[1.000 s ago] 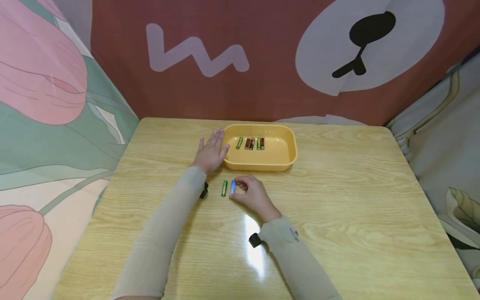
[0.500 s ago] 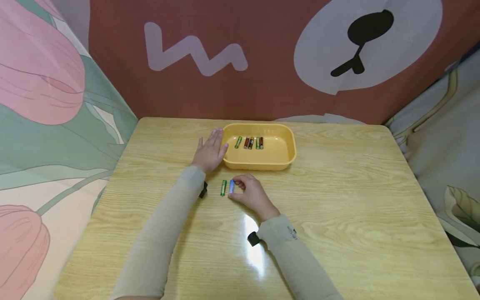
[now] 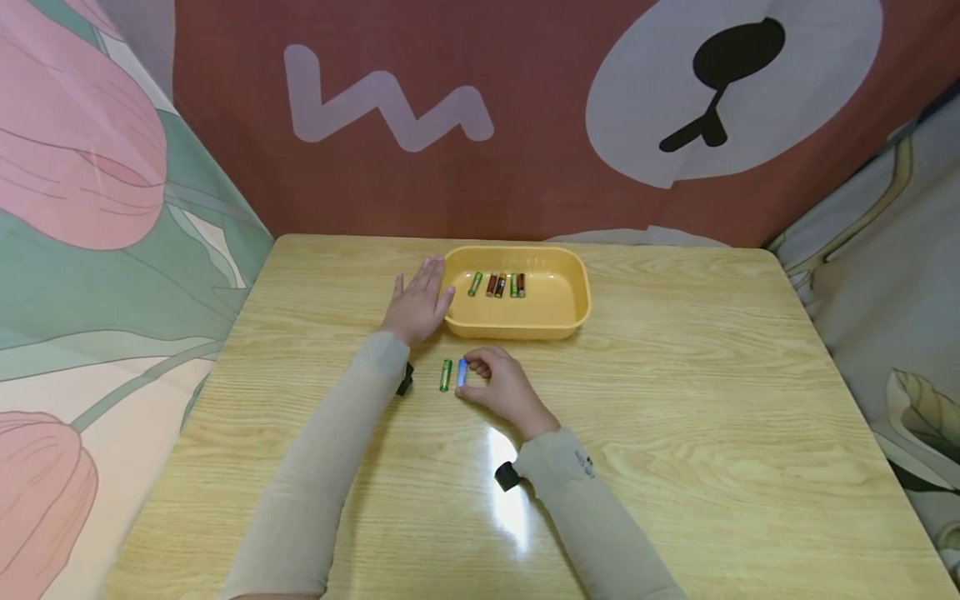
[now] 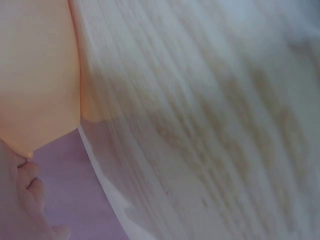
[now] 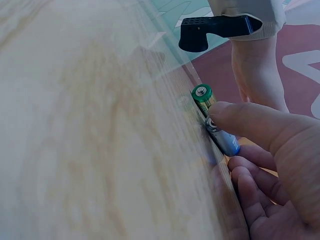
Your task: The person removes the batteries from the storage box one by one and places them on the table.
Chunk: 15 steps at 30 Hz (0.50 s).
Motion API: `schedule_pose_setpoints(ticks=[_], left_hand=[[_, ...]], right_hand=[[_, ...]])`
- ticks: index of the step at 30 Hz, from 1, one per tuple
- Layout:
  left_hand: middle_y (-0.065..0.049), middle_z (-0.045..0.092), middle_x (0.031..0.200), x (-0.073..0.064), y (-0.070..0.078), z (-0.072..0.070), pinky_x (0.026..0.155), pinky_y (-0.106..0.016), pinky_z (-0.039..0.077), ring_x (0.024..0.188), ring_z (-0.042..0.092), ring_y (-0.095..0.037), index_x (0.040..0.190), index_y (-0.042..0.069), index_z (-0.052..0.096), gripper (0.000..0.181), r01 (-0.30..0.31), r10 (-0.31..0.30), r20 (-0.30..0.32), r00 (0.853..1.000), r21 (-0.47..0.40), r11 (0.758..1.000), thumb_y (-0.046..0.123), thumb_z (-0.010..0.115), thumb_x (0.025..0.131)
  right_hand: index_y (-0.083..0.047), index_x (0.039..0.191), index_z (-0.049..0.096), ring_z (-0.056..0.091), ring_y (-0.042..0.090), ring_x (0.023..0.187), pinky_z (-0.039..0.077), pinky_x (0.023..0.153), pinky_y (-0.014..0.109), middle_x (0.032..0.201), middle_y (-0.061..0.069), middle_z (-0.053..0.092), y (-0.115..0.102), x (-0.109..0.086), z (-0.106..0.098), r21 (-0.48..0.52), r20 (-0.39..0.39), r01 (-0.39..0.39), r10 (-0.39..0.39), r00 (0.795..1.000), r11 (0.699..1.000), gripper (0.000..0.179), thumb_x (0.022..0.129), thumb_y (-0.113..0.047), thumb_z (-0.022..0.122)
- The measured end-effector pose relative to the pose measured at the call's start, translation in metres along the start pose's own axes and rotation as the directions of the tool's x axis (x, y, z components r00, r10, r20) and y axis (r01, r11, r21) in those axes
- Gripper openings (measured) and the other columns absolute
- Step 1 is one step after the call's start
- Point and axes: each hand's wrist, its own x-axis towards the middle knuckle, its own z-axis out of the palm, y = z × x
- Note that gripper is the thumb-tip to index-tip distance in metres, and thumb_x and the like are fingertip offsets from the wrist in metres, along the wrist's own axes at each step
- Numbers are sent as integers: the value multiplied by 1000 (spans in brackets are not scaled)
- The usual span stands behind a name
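Observation:
My right hand (image 3: 504,387) pinches a blue battery (image 3: 462,372) by its two ends, thumb at the near end and a finger at the far end, low over the table. In the right wrist view the thumb covers part of the blue battery (image 5: 223,141). Just left of it lies a green battery (image 3: 446,375), parallel and a small gap away. My left hand (image 3: 417,307) lies with straight fingers against the left side of a yellow tray (image 3: 517,331). Inside the tray are several batteries (image 3: 500,286), green and dark red-brown, in a loose row.
The wood-grain table (image 3: 675,375) carries a bright reflection near the right wrist. A brown cloth (image 3: 390,192) with a bear face hangs behind the far edge, and a flowered cloth (image 3: 90,317) stands at the left. Each wrist wears a black camera (image 3: 507,476).
The head view shifts slightly, moving everything a little to the left. Both hands keep their places, and the right hand's pinch on the blue battery looks the same.

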Motion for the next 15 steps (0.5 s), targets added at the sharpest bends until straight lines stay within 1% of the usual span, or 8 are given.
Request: schedule_pose_setpoints(ticks=[8, 15], left_hand=[[-7, 9, 171, 1, 0, 1, 123, -58, 1, 156, 1, -18, 164, 11, 2, 70, -7, 7, -13, 1000, -7, 1000, 52, 14, 109], [-6, 7, 171, 1, 1, 0, 124, -57, 1, 156, 1, -18, 164, 11, 2, 70, -4, 4, -9, 1000, 4, 1000, 52, 14, 109]], right_hand=[[-2, 122, 68, 60, 17, 93, 54, 87, 32, 104, 4, 63, 0, 1, -1, 6, -17, 19, -19, 1000, 1000, 52, 77, -16, 90], [-4, 125, 67, 60, 17, 96, 53, 89, 33, 107, 2, 64, 0, 1, -2, 34, 2, -12, 12, 1000, 999, 54, 78, -18, 90]])
